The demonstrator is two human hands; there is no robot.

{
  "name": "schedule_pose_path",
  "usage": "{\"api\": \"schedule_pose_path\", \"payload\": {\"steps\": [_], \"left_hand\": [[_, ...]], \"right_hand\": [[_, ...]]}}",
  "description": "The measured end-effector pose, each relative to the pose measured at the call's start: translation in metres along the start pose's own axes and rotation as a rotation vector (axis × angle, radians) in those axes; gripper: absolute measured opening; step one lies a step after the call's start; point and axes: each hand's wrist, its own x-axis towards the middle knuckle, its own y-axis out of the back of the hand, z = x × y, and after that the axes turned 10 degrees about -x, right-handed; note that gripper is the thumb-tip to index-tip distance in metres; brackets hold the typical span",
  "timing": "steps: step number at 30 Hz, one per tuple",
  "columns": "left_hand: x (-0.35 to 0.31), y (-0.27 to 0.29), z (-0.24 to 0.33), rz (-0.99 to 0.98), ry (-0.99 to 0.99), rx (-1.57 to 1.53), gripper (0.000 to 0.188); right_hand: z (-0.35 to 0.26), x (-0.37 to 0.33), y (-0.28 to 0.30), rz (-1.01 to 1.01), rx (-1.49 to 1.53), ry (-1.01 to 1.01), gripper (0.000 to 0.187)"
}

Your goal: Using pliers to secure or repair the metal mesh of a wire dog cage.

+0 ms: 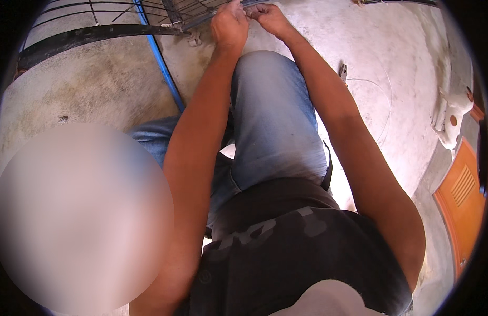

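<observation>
At the top of the head view, my left hand (pixel 229 26) is closed at the edge of a dark metal wire frame (pixel 199 20). My right hand (pixel 271 21) sits just to its right, thumb and fingers pinched together. The fingertips of both hands nearly meet. Whatever lies between them is too small to make out. On the pale floor, right of my right forearm, lies a tool that looks like pliers (pixel 343 71). A thin loop of wire (pixel 383 95) curves across the floor beside it.
A blue pipe (pixel 160 63) runs along the floor left of my knee. A curved black bar (pixel 96 36) borders the wire grid. At the far right are a white dog-like animal (pixel 456 117) with a brown patch and an orange door panel (pixel 460 197). A blurred round patch hides the lower left.
</observation>
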Motion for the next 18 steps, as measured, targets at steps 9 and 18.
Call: {"api": "schedule_pose_path", "payload": {"steps": [9, 18], "left_hand": [[-0.004, -0.003, -0.006, -0.035, 0.008, 0.052, 0.035], [-0.008, 0.006, -0.008, -0.086, -0.04, 0.074, 0.04]], "right_hand": [[-0.001, 0.006, -0.001, 0.01, 0.104, 0.036, 0.025], [0.0, 0.001, 0.001, -0.021, 0.167, 0.114, 0.028]]}}
